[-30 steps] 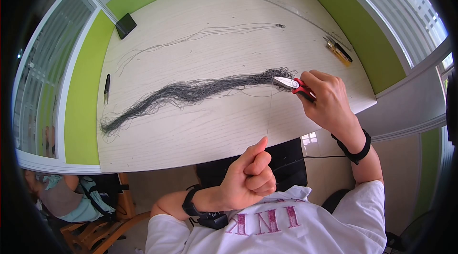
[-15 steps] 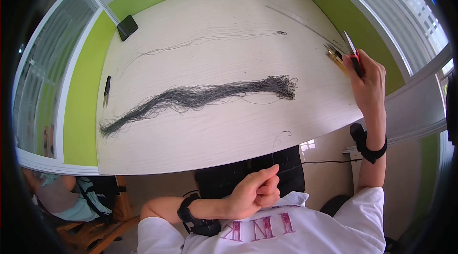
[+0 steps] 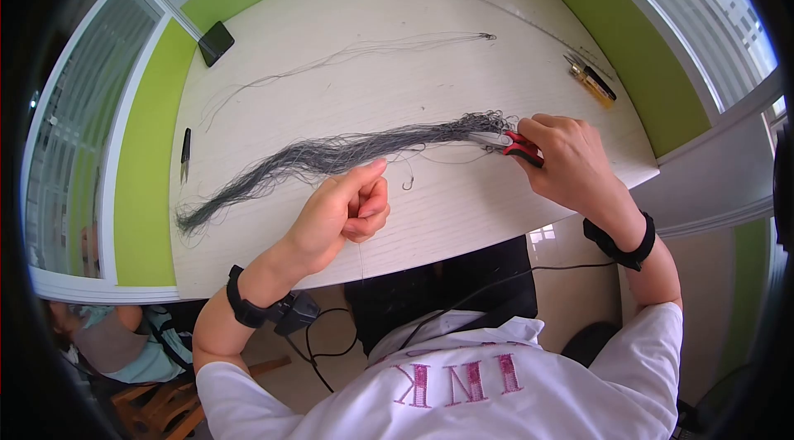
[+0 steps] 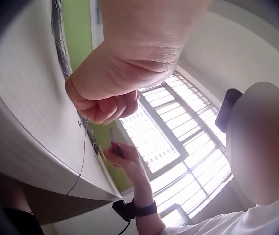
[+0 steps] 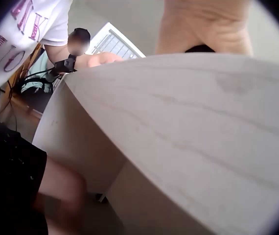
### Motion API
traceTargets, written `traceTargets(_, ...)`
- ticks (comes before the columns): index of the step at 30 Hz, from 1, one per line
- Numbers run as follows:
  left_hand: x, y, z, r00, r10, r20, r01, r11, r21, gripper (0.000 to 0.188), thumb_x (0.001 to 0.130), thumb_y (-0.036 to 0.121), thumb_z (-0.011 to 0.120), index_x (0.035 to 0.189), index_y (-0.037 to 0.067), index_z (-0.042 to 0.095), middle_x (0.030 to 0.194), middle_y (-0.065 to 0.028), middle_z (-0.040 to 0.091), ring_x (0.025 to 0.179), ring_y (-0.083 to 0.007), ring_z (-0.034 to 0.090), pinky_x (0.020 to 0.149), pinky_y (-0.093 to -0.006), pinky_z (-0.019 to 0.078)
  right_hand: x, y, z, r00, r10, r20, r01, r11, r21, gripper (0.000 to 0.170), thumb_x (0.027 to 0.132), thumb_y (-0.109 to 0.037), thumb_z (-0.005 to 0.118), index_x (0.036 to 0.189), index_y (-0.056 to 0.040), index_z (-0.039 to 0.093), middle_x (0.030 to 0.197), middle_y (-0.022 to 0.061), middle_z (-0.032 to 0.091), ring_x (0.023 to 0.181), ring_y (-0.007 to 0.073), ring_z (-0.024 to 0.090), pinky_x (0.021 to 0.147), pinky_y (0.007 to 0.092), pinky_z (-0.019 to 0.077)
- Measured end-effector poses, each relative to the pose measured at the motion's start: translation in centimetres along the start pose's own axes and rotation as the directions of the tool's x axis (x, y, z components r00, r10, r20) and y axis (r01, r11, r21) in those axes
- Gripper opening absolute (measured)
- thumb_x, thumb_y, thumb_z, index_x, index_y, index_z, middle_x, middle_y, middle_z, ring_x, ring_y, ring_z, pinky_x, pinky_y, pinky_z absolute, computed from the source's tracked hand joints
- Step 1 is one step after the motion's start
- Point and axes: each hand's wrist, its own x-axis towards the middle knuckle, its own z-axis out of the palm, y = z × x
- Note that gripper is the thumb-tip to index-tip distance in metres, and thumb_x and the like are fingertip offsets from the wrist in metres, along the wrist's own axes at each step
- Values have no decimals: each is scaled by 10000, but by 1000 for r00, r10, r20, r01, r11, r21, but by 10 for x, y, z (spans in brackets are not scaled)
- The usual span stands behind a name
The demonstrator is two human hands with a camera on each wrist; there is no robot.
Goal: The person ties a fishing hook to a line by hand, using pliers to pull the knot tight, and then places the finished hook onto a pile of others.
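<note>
In the head view, a long bundle of dark fishing lines (image 3: pixel 331 155) lies across the table, its many small hooks (image 3: pixel 488 121) gathered at the right end. My right hand (image 3: pixel 566 160) grips red-handled pliers (image 3: pixel 519 149), whose nose overlaps the bundle just below the hooks. Between thumb and curled fingers, my left hand (image 3: pixel 343 208) pinches a thin fishing line in front of the bundle's middle. A single hook (image 3: pixel 408 184) shows to the right of that hand. The left wrist view shows a strand (image 4: pixel 84 156) trailing over the table edge. The pliers are hidden in the right wrist view.
A thinner group of hooked lines (image 3: pixel 356 51) lies farther back. A clear ruler (image 3: pixel 529 25) and yellow-and-black tools (image 3: pixel 591 80) are at the right. Small snips (image 3: pixel 186 155) and a black box (image 3: pixel 217 43) lie left. Green partitions (image 3: pixel 141 159) border the table.
My left hand has moved left and forward over the table with the line. The right hand swung the pliers out to the right, then back to the bundle's hook end.
</note>
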Motion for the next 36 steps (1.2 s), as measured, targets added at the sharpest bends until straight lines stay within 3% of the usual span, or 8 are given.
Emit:
traceTargets(8, -11, 2, 4, 999, 43, -19, -40, 989, 146, 512, 1012, 387, 318, 578, 116, 349, 490, 31, 285, 473, -75, 216, 459, -242, 181, 4, -23, 4, 990, -142, -5, 141, 981, 136, 174, 702, -138, 713, 769, -29, 595, 694, 89, 578, 668, 301, 577, 564, 396, 454)
traceTargets(11, -13, 9, 9, 996, 93, 14, -93, 969, 228, 502, 1006, 369, 328, 591, 97, 403, 525, 23, 323, 491, -76, 263, 471, -237, 212, 15, -39, -5, 971, -14, 240, -103, 877, 468, 180, 726, -117, 698, 859, -21, 624, 769, 87, 614, 673, 232, 562, 594, 343, 456)
traceTargets(17, -18, 29, 22, 981, 85, 173, -127, 960, 251, 484, 998, 348, 365, 612, 72, 461, 564, 14, 405, 516, -68, 311, 481, -227, 239, 30, -68, 8, 946, -255, 201, -164, 160, 973, 441, 779, -74, 622, 1207, 6, 552, 1004, 67, 631, 779, 131, 548, 768, 295, 466)
traceTargets(23, -23, 30, 14, 985, 46, 166, -108, 915, 389, 469, 1013, 384, 411, 770, 24, 587, 704, -31, 547, 629, -101, 488, 590, -233, 396, 34, -63, -12, 872, -215, 440, -408, 179, 895, 134, 833, -95, 684, 850, 24, 624, 737, 69, 620, 711, 140, 588, 702, 279, 467)
traceTargets(25, -17, 12, 16, 810, 586, -19, -396, 571, 719, 443, 1030, 351, 375, 955, -7, 625, 853, -100, 644, 759, -142, 594, 669, -255, 459, 34, -57, -20, 886, -84, 455, -433, 200, 879, 162, 839, -131, 687, 832, 20, 629, 727, 65, 614, 684, 134, 571, 677, 274, 455)
traceTargets(29, -16, 11, 14, 546, 832, 100, -653, 347, 674, 474, 1047, 337, 291, 992, -35, 579, 910, -180, 671, 859, -207, 643, 751, -331, 512, 41, -43, -31, 932, 50, 360, -350, 389, 852, 181, 833, -143, 673, 768, 18, 625, 654, 50, 577, 617, 113, 518, 600, 263, 393)
traceTargets(31, -30, 15, 9, 731, 639, 239, -681, 710, 181, 480, 1046, 344, 288, 968, -31, 579, 897, -206, 680, 833, -244, 670, 708, -316, 526, 49, -29, -32, 948, 170, 269, -318, 512, 798, 191, 802, -167, 693, 761, 8, 629, 624, 32, 545, 587, 106, 490, 570, 256, 372)
traceTargets(36, -34, 29, -51, 967, 253, -7, -237, 915, 328, 435, 1020, 368, 418, 786, 34, 571, 562, -15, 485, 485, -68, 443, 446, -187, 286, 80, 23, -34, 949, 292, 123, -307, 756, 578, 203, 794, -190, 662, 731, 2, 644, 603, 34, 545, 578, 115, 483, 551, 263, 358)
